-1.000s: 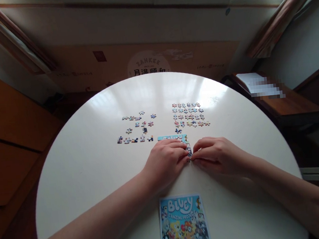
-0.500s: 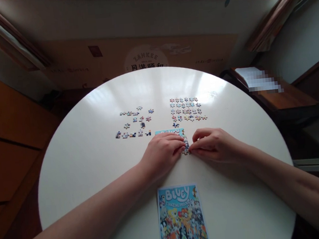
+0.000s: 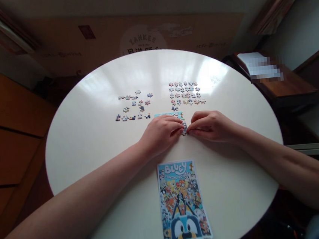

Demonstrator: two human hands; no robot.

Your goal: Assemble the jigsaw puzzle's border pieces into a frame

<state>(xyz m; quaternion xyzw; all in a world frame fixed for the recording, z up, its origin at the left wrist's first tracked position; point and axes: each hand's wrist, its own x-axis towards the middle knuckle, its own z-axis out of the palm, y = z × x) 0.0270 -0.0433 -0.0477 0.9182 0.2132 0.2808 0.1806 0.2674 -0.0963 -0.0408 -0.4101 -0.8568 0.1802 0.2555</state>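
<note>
A partly joined jigsaw puzzle (image 3: pixel 184 123) with a light-blue top edge lies mid-table, largely covered by my left hand (image 3: pixel 164 131). That hand rests over it, fingers together and bent, the tips holding it near its right edge. From the other side, my right hand (image 3: pixel 212 125) pinches thumb and forefinger at the lower right edge of the puzzle, on a small jigsaw piece mostly hidden by the fingertips. Closer to me lies a printed Bluey picture (image 3: pixel 181 203) with a ragged bottom edge.
Loose jigsaw pieces (image 3: pixel 140 108) are scattered beyond my left hand. Several more pieces (image 3: pixel 185 95) stand in rows beyond my right hand, on the round white table (image 3: pixel 91 114). A wooden side table (image 3: pixel 282 81) with papers is at the right.
The view has tilted down, so the table sits higher and the whole Bluey picture shows. Both hands keep nearly the same hold at the puzzle's right edge.
</note>
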